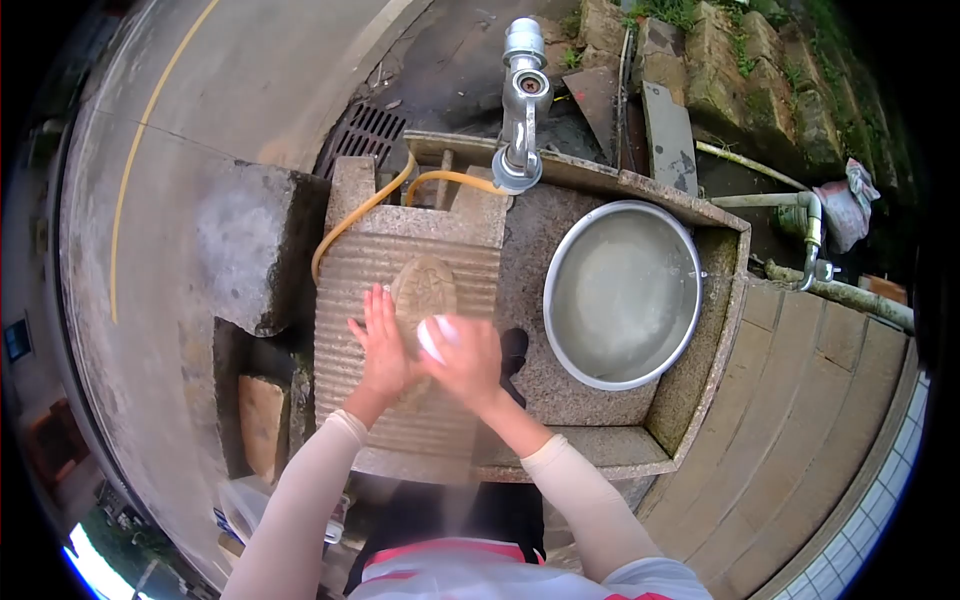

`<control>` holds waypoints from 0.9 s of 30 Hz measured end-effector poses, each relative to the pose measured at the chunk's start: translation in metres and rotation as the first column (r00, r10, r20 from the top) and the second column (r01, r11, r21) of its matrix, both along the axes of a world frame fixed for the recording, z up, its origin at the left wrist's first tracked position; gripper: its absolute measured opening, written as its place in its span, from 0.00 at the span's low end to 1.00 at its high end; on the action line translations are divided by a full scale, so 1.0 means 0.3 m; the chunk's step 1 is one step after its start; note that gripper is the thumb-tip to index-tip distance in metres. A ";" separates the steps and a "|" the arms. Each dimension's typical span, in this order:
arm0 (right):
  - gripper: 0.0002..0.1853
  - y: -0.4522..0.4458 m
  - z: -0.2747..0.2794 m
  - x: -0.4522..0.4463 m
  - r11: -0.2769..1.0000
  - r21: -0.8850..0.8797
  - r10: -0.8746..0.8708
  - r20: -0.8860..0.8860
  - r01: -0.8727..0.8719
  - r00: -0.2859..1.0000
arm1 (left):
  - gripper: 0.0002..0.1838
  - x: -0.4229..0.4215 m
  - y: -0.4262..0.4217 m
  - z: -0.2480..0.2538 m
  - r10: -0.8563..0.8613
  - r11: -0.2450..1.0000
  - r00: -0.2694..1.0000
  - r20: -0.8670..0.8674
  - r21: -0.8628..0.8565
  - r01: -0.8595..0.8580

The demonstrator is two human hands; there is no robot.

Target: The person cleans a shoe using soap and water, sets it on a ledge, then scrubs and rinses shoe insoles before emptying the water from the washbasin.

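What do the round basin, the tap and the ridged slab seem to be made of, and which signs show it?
Round basin: probably metal, smooth; its silvery rim shines.
Tap: likely metal, polished, with bright highlights.
Ridged slab: perhaps concrete or cut stone, rough and matt; its speckled edge fits either.

A tan, flat, long oval piece (425,285), rounded at its far end and faintly patterned on top, lies on the ribbed washboard (345,400), a little nearer the right edge than the left, its rounded end just short of the far edge of the ridges; its near part is mostly hidden. Over its middle, a small, smooth white object (434,338) sits gripped in the right hand (465,360), blurred and partly covered
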State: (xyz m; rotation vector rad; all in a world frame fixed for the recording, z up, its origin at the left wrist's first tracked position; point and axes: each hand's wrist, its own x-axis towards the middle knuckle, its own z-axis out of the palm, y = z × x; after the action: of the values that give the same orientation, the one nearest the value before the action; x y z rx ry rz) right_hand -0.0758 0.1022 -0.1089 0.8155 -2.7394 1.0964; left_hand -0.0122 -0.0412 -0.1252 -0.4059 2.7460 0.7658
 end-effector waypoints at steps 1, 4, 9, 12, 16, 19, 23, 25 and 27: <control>0.24 -0.008 0.015 0.019 0.999 0.004 0.037 0.022 -0.037 0.999 | 0.70 0.010 0.001 0.001 0.001 1.000 1.000 0.000 0.008 -0.001; 0.24 -0.189 -0.048 -0.170 0.998 0.059 -0.026 -0.022 0.027 0.999 | 0.69 -0.004 -0.001 0.018 -0.001 1.000 1.000 -0.007 0.026 0.002; 0.24 -0.176 -0.019 -0.155 0.998 -0.003 -0.056 -0.039 0.056 0.998 | 0.68 0.000 0.000 0.001 -0.010 1.000 1.000 0.013 -0.009 0.010; 0.25 -0.032 0.010 0.035 0.999 -0.007 0.045 -0.011 -0.045 0.999 | 0.67 0.044 -0.019 -0.091 -0.063 0.992 0.998 -0.024 -0.110 0.060; 0.25 -0.123 -0.070 -0.141 0.998 -0.054 0.028 -0.121 -0.035 0.992 | 0.71 0.008 -0.005 -0.002 -0.019 1.000 1.000 -0.022 0.006 0.019; 0.24 -0.138 -0.091 -0.180 0.995 -0.096 -0.020 -0.094 0.011 0.995 | 0.53 0.023 -0.027 0.003 0.005 0.998 0.998 -0.057 0.068 -0.002; 0.26 -0.137 -0.101 -0.155 0.976 -0.075 -0.204 0.036 0.206 0.978 | 0.28 0.242 -0.039 0.036 0.394 0.799 0.910 -0.127 0.537 -0.271; 0.27 -0.151 -0.025 -0.046 0.970 -0.011 -0.242 -0.040 0.241 0.970 | 0.30 0.261 -0.001 0.041 0.568 0.571 0.822 -0.040 0.738 -0.359; 0.29 -0.140 0.027 0.139 0.976 -0.047 -0.212 -0.019 0.211 0.977 | 0.31 0.256 0.049 0.037 0.696 0.282 0.713 0.092 0.877 -0.389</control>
State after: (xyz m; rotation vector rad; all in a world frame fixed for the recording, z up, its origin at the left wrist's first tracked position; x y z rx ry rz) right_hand -0.0341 0.0603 -0.1009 0.5129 -2.6948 1.0921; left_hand 0.0647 -0.0266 -0.1142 -1.0873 1.9236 2.4210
